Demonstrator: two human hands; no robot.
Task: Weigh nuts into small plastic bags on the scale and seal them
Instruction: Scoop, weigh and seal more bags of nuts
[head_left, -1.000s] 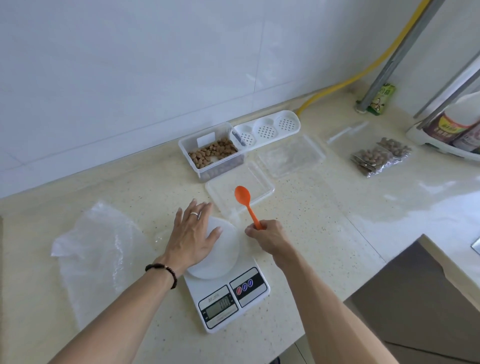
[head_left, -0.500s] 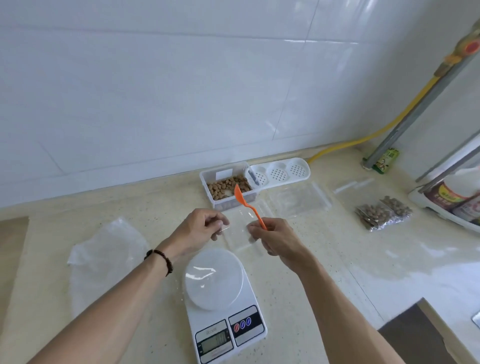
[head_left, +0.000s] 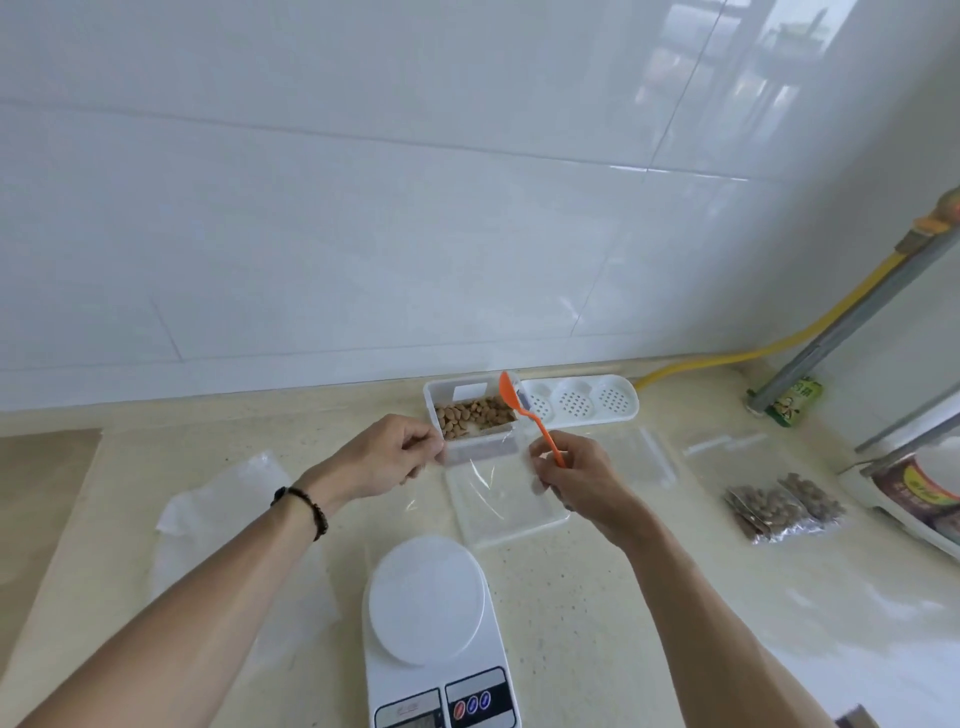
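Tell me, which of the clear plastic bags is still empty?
The bag held up between the left hand and right hand holds no nuts. The two bags lying at the right are already filled with nuts.

Just the one camera here, strapped on my head, wide-angle, so there was no second view to share anything with. It looked forward and down over my forearms at the counter (head_left: 597, 597), tipped up enough that white wall tile (head_left: 363, 208) filled the whole top half. My left hand (head_left: 387, 457) and right hand (head_left: 576, 480) sat near mid-frame, fairly close to the lens. The scale (head_left: 431, 623) was closest, right under me, its front edge cut off at the bottom. The lens bent the straight lines out at the edges, and the stuff at far right was clipped, bottles I think.
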